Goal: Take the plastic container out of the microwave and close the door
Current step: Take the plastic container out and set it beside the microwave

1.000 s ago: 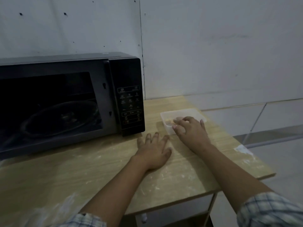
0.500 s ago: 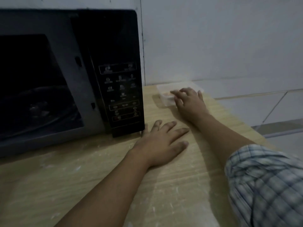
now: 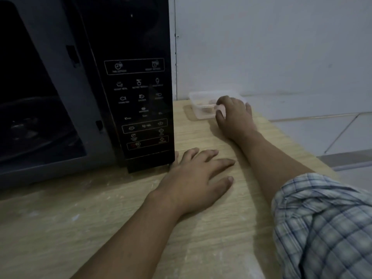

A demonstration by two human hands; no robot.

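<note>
The clear plastic container [image 3: 202, 105] sits on the wooden table [image 3: 124, 228] at its far edge, close to the wall and just right of the microwave. My right hand [image 3: 235, 115] curls over its near right corner, thumb against its side. My left hand [image 3: 197, 178] lies flat on the table, fingers spread, touching the microwave's front right corner and holding nothing. The black microwave [image 3: 141, 101] fills the left. Its cavity [image 3: 30, 93] stands exposed, with the glass turntable dimly visible inside. The door is out of view.
A white wall [image 3: 271, 47] runs right behind the table. The table's right edge [image 3: 314, 156] drops off to a tiled floor. White dusty smears mark the tabletop near me. My checked sleeve [image 3: 322, 222] fills the lower right.
The camera has come much closer to the microwave and table. My right hand and the container have gone further back toward the wall. My left hand stays flat on the table.
</note>
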